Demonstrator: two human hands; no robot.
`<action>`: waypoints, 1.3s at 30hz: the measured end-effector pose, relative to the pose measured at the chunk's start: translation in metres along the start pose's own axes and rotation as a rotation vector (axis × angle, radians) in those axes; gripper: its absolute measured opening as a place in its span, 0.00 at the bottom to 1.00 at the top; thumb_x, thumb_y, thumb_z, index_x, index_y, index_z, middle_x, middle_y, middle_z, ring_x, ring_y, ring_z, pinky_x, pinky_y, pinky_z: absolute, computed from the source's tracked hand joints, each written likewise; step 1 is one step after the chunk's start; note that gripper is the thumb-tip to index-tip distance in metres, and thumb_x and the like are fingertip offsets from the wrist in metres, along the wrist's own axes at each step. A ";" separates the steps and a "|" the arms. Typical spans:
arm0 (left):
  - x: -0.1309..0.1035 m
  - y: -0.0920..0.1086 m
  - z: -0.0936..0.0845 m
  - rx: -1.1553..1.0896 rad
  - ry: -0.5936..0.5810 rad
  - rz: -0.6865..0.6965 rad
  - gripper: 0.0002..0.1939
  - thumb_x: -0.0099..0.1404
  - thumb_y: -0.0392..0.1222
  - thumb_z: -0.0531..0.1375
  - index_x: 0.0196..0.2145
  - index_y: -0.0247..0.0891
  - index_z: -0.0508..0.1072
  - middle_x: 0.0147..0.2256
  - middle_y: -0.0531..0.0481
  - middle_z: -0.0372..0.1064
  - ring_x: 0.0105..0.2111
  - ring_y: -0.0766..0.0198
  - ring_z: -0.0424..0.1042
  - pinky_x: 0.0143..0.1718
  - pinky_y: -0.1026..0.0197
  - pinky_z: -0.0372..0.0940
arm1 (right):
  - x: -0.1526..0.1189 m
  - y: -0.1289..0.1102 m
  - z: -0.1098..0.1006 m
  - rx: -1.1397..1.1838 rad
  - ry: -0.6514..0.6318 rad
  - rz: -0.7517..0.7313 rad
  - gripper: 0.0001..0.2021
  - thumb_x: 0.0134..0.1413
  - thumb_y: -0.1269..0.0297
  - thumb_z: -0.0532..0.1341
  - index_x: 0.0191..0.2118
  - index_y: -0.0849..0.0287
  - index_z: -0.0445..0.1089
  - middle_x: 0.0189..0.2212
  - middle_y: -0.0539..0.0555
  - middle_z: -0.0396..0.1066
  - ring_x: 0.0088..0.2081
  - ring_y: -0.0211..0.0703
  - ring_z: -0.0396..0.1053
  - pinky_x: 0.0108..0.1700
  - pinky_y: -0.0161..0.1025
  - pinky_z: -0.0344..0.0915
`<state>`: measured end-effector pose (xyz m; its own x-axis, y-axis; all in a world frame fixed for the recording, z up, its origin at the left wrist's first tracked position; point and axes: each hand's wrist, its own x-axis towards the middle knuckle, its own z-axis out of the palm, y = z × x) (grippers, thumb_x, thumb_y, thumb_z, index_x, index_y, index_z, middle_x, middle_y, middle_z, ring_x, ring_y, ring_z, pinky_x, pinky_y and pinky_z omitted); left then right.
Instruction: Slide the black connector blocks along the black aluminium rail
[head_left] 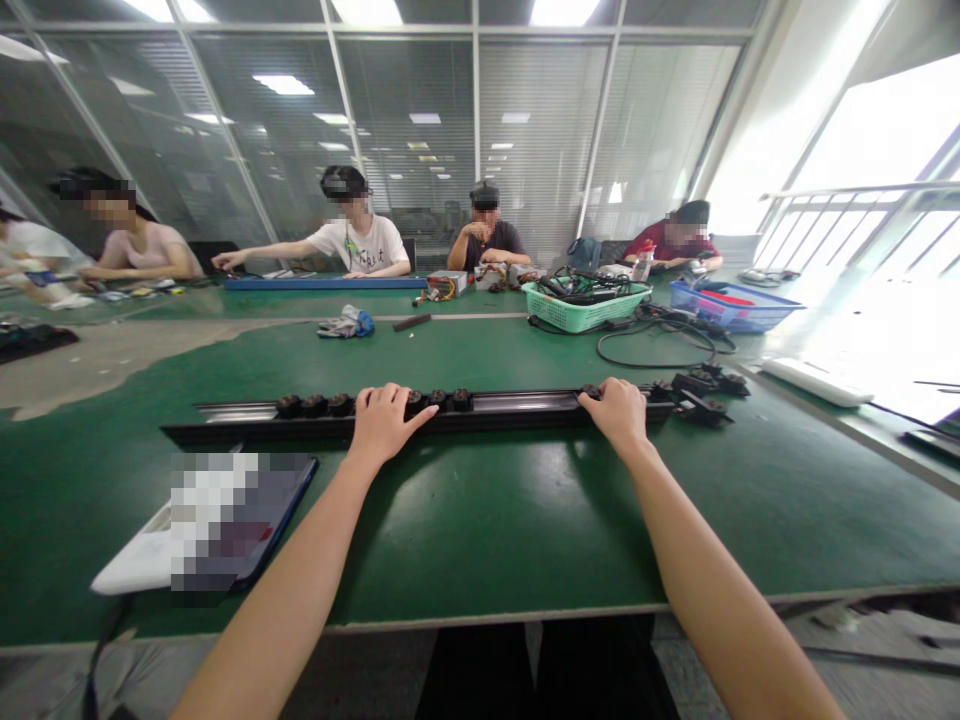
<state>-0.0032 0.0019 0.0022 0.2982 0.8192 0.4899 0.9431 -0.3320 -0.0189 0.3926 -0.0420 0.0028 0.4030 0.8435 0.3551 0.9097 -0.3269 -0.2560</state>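
A long black rail point(517, 402) with a shiny inner channel lies across the green table in front of me. Several round black parts point(313, 405) sit in its channel, left and right of my left hand point(384, 420). That hand rests over the rail left of its middle, thumb stretched out to the right, fingertips over the far edge. Near the rail's right end is my right hand point(621, 408), its fingers curled over a small black part point(589, 392). More black parts point(705, 405) lie loose just beyond that end.
A phone-like device point(296, 500) and a white object point(135, 560) lie at the near left. Farther back are grey-blue gloves point(346, 322), a green basket point(585, 312) of cables and a blue basket point(735, 308). Several people sit across the table.
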 end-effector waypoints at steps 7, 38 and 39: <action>0.000 -0.001 0.000 0.001 -0.002 0.000 0.39 0.71 0.72 0.43 0.54 0.37 0.75 0.52 0.35 0.72 0.54 0.44 0.67 0.61 0.43 0.52 | 0.002 0.005 0.000 -0.006 0.020 0.030 0.20 0.58 0.53 0.58 0.42 0.66 0.77 0.42 0.68 0.77 0.47 0.59 0.72 0.48 0.46 0.62; 0.000 -0.001 -0.002 -0.008 -0.013 -0.007 0.38 0.71 0.72 0.43 0.54 0.39 0.75 0.51 0.36 0.71 0.54 0.43 0.67 0.60 0.43 0.53 | 0.002 0.005 -0.005 -0.037 -0.018 0.069 0.19 0.61 0.57 0.57 0.44 0.69 0.77 0.43 0.71 0.76 0.49 0.61 0.73 0.47 0.46 0.62; 0.000 -0.001 -0.002 -0.007 -0.014 -0.006 0.38 0.71 0.72 0.43 0.54 0.39 0.75 0.51 0.36 0.71 0.54 0.43 0.67 0.60 0.43 0.53 | 0.002 0.005 -0.005 -0.035 -0.017 0.073 0.19 0.61 0.57 0.57 0.44 0.69 0.77 0.43 0.71 0.76 0.49 0.61 0.73 0.47 0.46 0.63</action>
<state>-0.0040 0.0012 0.0037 0.2944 0.8275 0.4782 0.9438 -0.3304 -0.0094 0.3987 -0.0444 0.0066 0.4668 0.8240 0.3211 0.8811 -0.4021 -0.2491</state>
